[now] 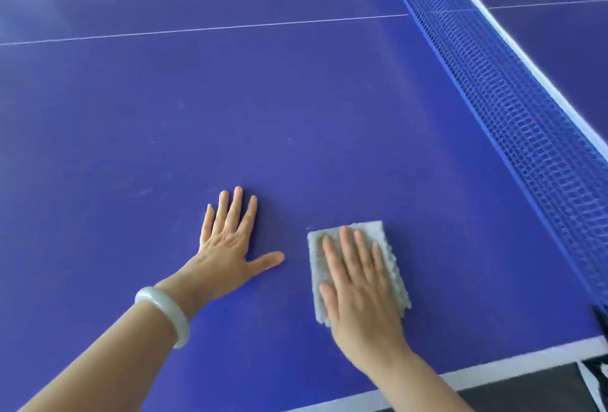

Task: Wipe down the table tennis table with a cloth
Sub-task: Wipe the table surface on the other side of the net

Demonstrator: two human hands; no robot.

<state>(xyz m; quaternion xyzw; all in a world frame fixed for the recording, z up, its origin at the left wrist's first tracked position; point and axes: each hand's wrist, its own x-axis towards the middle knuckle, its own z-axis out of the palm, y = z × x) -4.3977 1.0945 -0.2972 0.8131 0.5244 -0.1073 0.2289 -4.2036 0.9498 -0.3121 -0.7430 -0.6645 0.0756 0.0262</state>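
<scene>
The blue table tennis table (230, 109) fills most of the head view. A folded pale grey cloth (390, 267) lies flat on it near the front edge. My right hand (358, 293) presses flat on top of the cloth, fingers stretched forward and together. My left hand (230, 240) rests palm down on the bare table just left of the cloth, fingers spread and thumb pointing toward it. It holds nothing. A pale bangle (164, 313) sits on my left wrist.
The blue net (513, 109) with a white top band runs diagonally along the right side, close to the cloth. A thin white centre line (197, 30) crosses the far table. The table's white edge stripe (493, 369) lies at bottom right, dark floor beyond it.
</scene>
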